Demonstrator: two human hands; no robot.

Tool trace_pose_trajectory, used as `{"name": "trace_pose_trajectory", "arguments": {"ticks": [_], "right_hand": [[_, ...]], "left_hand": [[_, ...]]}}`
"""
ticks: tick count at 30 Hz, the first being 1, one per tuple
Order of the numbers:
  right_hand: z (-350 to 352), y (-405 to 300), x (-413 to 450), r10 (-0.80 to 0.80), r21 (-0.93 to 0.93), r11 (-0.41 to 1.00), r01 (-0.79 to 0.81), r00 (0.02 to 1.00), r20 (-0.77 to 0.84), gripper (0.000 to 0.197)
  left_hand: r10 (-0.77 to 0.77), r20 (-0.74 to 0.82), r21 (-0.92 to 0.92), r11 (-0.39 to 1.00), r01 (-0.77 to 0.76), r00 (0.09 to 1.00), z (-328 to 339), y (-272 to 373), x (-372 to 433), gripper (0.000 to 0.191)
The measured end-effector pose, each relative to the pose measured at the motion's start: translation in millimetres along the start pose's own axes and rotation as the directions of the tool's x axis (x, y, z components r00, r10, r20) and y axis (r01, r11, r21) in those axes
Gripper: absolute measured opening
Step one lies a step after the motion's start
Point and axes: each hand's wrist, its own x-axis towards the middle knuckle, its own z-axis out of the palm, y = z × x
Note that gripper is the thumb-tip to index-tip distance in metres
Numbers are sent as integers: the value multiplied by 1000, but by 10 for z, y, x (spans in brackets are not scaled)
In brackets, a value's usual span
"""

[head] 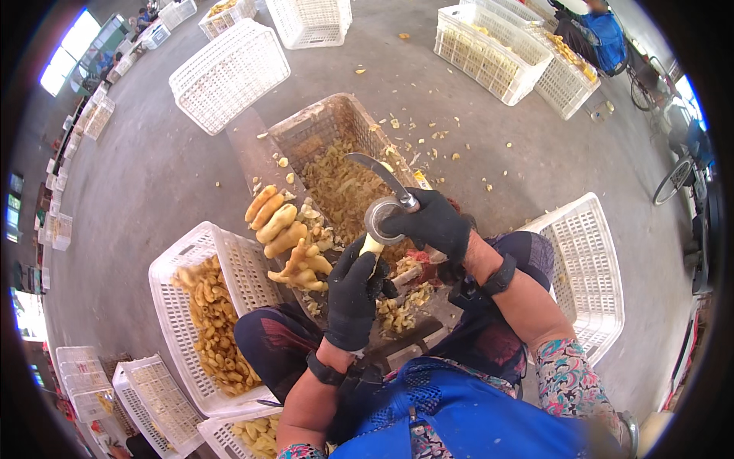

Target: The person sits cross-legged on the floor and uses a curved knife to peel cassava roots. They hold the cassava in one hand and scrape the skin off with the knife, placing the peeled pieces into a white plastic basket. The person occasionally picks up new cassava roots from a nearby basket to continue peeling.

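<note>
My left hand [355, 292], in a black glove, grips a pale peeled piece of root, likely ginger [371, 246]. My right hand [433, 224], also gloved in black, holds a curved knife [378, 172] and a round metal ring [383, 219] against the top of that piece. Whether the ring and knife are joined is not clear. Below the blade, a dirty crate [358, 115] holds pale peelings [344, 178]. Several yellow-brown ginger pieces [278, 224] lie in a row left of my hands, with a branched piece [301, 267] near my left glove.
A white plastic crate of ginger [172, 321] stands by my left knee; a crate of paler pieces [218, 439] is below it. Another white crate [608, 275] leans at my right. Upturned crates [229, 74] stand ahead. A person in blue [608, 43] sits far right. Scraps dot the floor.
</note>
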Motion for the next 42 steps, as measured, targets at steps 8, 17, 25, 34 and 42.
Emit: {"name": "trace_pose_trajectory", "arguments": {"ticks": [8,17,25,34,42], "right_hand": [[-163,-53,58,98,325,944,-62,991,-96,26],[121,72,-72,108,474,864,-169,982,154,19],[59,-17,-110,66,219,975,-45,994,-91,29],[76,199,-303,-656,-764,501,407,754,-28,12],[139,221,-327,-663,-825,364,431,742,95,11]], "left_hand": [[157,135,278,942,-189,978,-50,26,-82,33],[-192,206,-268,932,244,960,41,35,-32,38],[-137,28,-23,990,138,990,5,-46,26,28],[56,-73,29,998,-54,996,-49,22,1,21],[185,-41,282,945,-166,982,-56,-47,28,24]]}}
